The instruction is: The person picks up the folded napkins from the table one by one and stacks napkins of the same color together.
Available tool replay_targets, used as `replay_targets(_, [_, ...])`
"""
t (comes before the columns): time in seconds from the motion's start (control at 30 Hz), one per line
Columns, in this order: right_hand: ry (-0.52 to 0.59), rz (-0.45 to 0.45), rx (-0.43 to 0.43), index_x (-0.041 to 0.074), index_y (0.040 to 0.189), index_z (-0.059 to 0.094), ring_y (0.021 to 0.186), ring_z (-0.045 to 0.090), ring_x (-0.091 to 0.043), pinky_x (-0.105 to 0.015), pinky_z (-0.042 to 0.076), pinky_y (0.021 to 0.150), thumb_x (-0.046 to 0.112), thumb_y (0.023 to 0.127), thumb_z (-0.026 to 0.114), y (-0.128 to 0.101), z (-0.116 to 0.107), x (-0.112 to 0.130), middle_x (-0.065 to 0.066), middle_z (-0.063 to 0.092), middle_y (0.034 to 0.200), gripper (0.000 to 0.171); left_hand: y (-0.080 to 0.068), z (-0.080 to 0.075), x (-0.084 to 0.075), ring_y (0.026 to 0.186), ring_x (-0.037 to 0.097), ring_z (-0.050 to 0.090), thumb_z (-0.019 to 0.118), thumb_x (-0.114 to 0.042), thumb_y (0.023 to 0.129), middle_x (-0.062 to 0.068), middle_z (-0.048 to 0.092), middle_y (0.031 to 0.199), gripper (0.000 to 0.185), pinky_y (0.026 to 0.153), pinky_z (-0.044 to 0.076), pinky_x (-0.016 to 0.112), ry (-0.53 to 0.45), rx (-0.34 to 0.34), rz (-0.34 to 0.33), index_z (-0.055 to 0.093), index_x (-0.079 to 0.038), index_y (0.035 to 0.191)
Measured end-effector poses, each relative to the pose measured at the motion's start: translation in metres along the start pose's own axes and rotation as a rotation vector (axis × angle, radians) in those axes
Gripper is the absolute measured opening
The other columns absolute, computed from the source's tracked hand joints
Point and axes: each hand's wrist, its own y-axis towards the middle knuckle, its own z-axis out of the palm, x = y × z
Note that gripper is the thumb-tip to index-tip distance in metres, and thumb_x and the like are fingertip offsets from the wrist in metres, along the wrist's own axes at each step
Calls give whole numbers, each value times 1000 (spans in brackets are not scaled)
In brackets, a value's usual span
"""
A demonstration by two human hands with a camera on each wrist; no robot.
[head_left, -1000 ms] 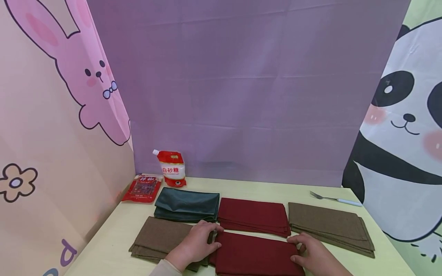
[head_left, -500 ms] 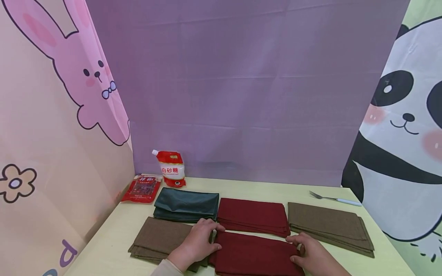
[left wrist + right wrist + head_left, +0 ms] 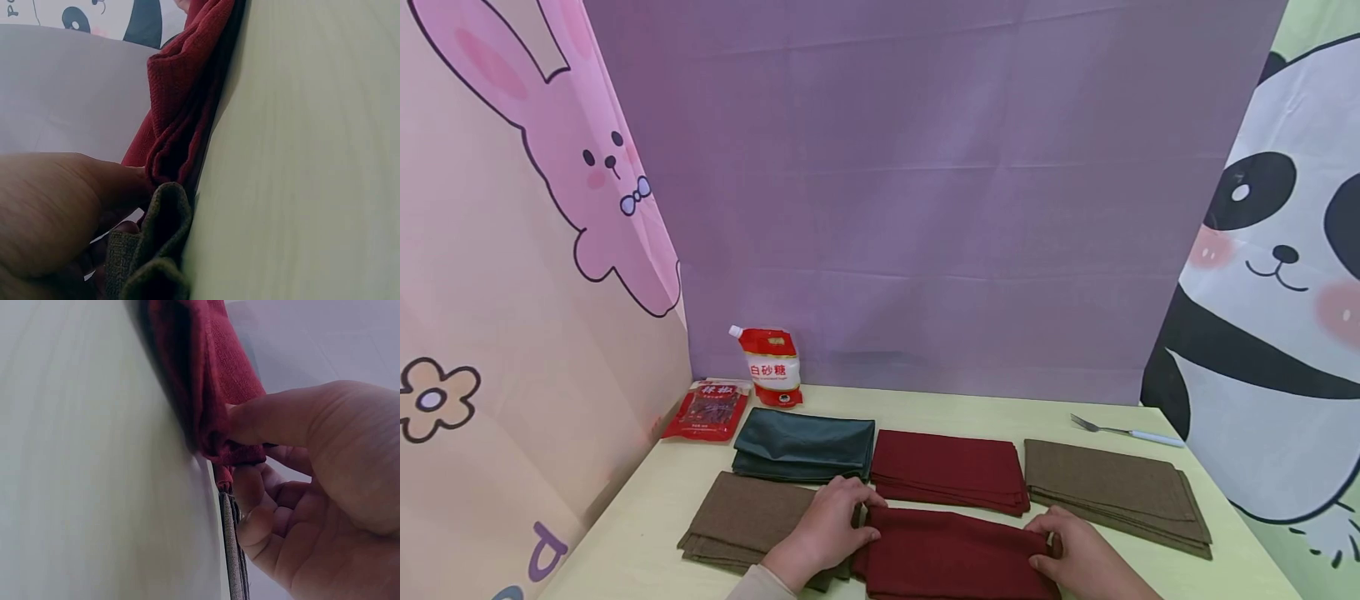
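A folded dark red cloth (image 3: 955, 552) lies at the near edge of the pale yellow table (image 3: 640, 533). My left hand (image 3: 831, 521) pinches its left end, and the left wrist view shows the thumb (image 3: 94, 187) pressed into the red folds (image 3: 181, 106). The same hand lies over a brown folded cloth (image 3: 741, 518). My right hand (image 3: 1067, 550) pinches the red cloth's right end; in the right wrist view the thumb (image 3: 275, 422) and curled fingers clamp the red fabric (image 3: 215, 381).
Behind lie a dark green folded cloth (image 3: 805, 444), a second red stack (image 3: 951, 468) and a brown stack (image 3: 1116, 492). A white-handled fork (image 3: 1123, 432) lies at the back right. A sugar pouch (image 3: 772, 366) and a red packet (image 3: 709, 410) sit at the back left.
The far edge of the near red cloth has bunched slightly toward me between both hands. The hands have barely shifted.
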Motion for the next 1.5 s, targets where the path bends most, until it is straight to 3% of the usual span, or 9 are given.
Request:
replay_targets(0.2, [-19, -18, -3, 12, 98, 71, 68, 49, -6, -27, 46, 59, 5, 83, 86, 0, 0, -1, 0, 54, 88, 22, -1, 0, 2, 92, 7, 51, 87, -20, 88, -19, 61, 93, 21, 87, 45, 39, -15, -14, 11, 78, -33, 102])
replay_targets(0.53, [-38, -44, -15, 15, 93, 68, 68, 49, -4, -26, 46, 59, 5, 82, 86, -1, 1, -1, 2, 55, 87, 23, -2, -2, 0, 89, 8, 52, 87, -18, 88, -23, 63, 90, 21, 84, 45, 37, -44, -36, 26, 76, -35, 95])
replay_targets(0.83, [-17, 33, 12, 14, 93, 67, 69, 53, -12, -27, 46, 59, 5, 85, 84, -1, 1, 2, 4, 62, 82, 21, -3, -3, 1, 85, 7, 52, 85, -19, 90, -23, 63, 86, 21, 82, 43, 36, -53, -31, 16, 74, -36, 95])
replay_targets(1.1, [-30, 25, -12, 16, 90, 67, 68, 52, -10, -27, 44, 58, 5, 85, 83, -3, 0, 6, 5, 61, 78, 20, -3, -4, 0, 85, 7, 51, 84, -18, 92, -22, 62, 85, 21, 81, 43, 37, -70, -44, 16, 74, -37, 95])
replay_targets(1.5, [-11, 41, -79, 16, 94, 67, 69, 52, -9, -27, 45, 57, 5, 85, 83, -5, -2, 12, 4, 61, 79, 21, -5, -6, 0, 97, 6, 58, 83, -17, 92, -22, 67, 100, 23, 88, 51, 38, -96, -97, 56, 73, -37, 97])
